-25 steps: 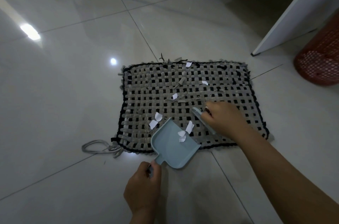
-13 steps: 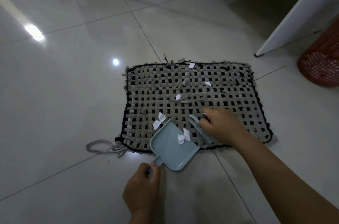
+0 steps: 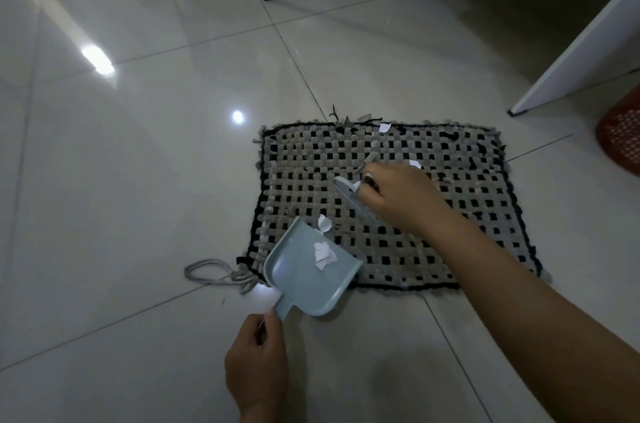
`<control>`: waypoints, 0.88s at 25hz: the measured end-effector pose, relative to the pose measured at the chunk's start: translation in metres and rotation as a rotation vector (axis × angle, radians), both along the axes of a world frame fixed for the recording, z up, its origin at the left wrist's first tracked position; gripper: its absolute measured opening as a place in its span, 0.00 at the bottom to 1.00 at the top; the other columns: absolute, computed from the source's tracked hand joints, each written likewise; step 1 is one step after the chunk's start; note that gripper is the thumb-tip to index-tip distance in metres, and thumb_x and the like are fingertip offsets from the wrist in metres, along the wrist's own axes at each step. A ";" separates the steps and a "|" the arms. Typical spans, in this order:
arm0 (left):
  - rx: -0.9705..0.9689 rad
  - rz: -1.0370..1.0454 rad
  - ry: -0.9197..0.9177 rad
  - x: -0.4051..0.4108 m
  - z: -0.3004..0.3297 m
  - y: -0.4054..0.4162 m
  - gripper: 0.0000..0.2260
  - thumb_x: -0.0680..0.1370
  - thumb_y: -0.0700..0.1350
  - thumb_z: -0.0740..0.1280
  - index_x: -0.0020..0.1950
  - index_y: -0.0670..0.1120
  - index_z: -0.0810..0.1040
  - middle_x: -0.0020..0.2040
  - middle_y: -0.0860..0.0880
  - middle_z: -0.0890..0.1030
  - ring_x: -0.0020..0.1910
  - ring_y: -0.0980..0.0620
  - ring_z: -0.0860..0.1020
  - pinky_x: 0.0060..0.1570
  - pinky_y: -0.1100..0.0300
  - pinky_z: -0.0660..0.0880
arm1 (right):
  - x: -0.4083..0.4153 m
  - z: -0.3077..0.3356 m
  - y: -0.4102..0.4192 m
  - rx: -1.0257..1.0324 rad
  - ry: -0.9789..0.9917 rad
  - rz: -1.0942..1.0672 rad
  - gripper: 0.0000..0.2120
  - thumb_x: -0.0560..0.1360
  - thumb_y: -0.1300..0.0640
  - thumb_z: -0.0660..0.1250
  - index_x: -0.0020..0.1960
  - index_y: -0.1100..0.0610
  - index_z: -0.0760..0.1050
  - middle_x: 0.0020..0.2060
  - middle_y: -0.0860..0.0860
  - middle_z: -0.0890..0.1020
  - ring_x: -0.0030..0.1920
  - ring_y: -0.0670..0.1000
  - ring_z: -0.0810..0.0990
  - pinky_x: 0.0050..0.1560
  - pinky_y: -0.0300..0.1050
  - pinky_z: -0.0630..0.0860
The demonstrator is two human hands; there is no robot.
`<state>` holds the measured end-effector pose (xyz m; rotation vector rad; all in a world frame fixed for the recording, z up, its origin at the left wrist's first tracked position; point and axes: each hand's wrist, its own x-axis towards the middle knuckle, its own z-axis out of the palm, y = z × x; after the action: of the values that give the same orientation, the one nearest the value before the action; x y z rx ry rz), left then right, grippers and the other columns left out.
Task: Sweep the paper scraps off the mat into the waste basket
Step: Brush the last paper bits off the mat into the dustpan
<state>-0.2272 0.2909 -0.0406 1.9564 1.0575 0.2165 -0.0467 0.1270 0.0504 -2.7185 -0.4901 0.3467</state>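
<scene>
Single head cam, fwd-down view, close over mat (image 3: 398,201), floor (image 3: 138,180).

Lighting is dim overall. The glossy pale tiled floor (image 3: 138,180) shows two bright ceiling-light reflections, upper left and centre. Soft shadows lie across the upper frame. Wide-angle distortion bends tile joints near the edges. Detail is slightly soft and grainy.

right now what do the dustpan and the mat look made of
Dustpan: probably plastic, with a smooth pale blue moulded tray and a soft sheen. Mat: seemingly woven fabric strips, matte grey and black, showing a checker weave with frayed loose ends at its edges.
</scene>
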 end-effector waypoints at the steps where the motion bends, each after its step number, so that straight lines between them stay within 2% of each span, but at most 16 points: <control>1: 0.001 0.032 0.039 -0.001 0.001 0.004 0.19 0.65 0.59 0.56 0.29 0.42 0.70 0.25 0.47 0.71 0.32 0.41 0.71 0.32 0.65 0.66 | 0.008 -0.003 0.010 -0.076 0.000 0.071 0.11 0.79 0.54 0.55 0.39 0.57 0.64 0.27 0.48 0.65 0.26 0.48 0.61 0.27 0.41 0.57; 4: 0.001 0.075 0.136 -0.006 0.006 0.012 0.16 0.66 0.55 0.58 0.27 0.44 0.69 0.25 0.46 0.70 0.35 0.40 0.71 0.32 0.54 0.65 | 0.019 -0.014 0.035 -0.214 0.031 0.227 0.11 0.80 0.53 0.54 0.41 0.57 0.63 0.28 0.49 0.64 0.26 0.47 0.61 0.27 0.42 0.58; 7: -0.020 0.065 0.170 -0.006 0.004 0.014 0.17 0.73 0.52 0.63 0.28 0.45 0.69 0.26 0.49 0.70 0.36 0.42 0.70 0.37 0.56 0.66 | 0.008 -0.016 0.045 -0.147 0.099 0.275 0.11 0.79 0.53 0.55 0.40 0.57 0.64 0.28 0.49 0.65 0.27 0.47 0.61 0.27 0.41 0.57; 10: -0.032 0.056 0.175 -0.004 0.003 0.013 0.16 0.73 0.47 0.65 0.27 0.46 0.68 0.25 0.51 0.69 0.36 0.43 0.69 0.37 0.57 0.65 | -0.007 -0.011 0.046 -0.057 0.156 0.301 0.10 0.78 0.55 0.56 0.40 0.58 0.66 0.29 0.49 0.65 0.28 0.46 0.60 0.28 0.41 0.57; 14: -0.015 0.062 0.170 -0.005 0.001 0.014 0.16 0.73 0.47 0.66 0.27 0.46 0.68 0.25 0.51 0.69 0.36 0.44 0.69 0.37 0.57 0.65 | -0.003 -0.001 0.032 0.031 0.131 0.161 0.10 0.78 0.56 0.57 0.39 0.59 0.67 0.29 0.51 0.67 0.27 0.48 0.60 0.28 0.42 0.57; 17: -0.004 0.067 0.157 -0.006 0.001 0.017 0.15 0.73 0.47 0.66 0.27 0.46 0.69 0.26 0.50 0.71 0.36 0.43 0.70 0.37 0.57 0.65 | -0.001 -0.006 0.024 -0.034 0.091 0.116 0.12 0.78 0.55 0.56 0.36 0.57 0.64 0.28 0.51 0.66 0.27 0.49 0.60 0.28 0.42 0.56; 20: -0.014 0.054 0.137 -0.008 0.000 0.019 0.15 0.73 0.47 0.66 0.27 0.46 0.69 0.26 0.49 0.71 0.36 0.42 0.71 0.36 0.56 0.65 | -0.014 -0.012 0.033 -0.108 0.114 0.205 0.18 0.79 0.53 0.55 0.31 0.50 0.56 0.27 0.48 0.64 0.26 0.47 0.60 0.28 0.41 0.56; 22: -0.015 0.025 0.135 -0.009 -0.002 0.020 0.15 0.73 0.46 0.66 0.27 0.46 0.69 0.26 0.48 0.72 0.36 0.41 0.71 0.35 0.55 0.65 | -0.026 -0.013 0.040 -0.099 0.134 0.283 0.19 0.79 0.53 0.55 0.30 0.50 0.56 0.27 0.47 0.63 0.26 0.46 0.59 0.27 0.41 0.55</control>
<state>-0.2367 0.3111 -0.0430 1.9676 1.1672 0.0911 -0.0722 0.1670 0.0370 -2.6971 -0.8409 0.6386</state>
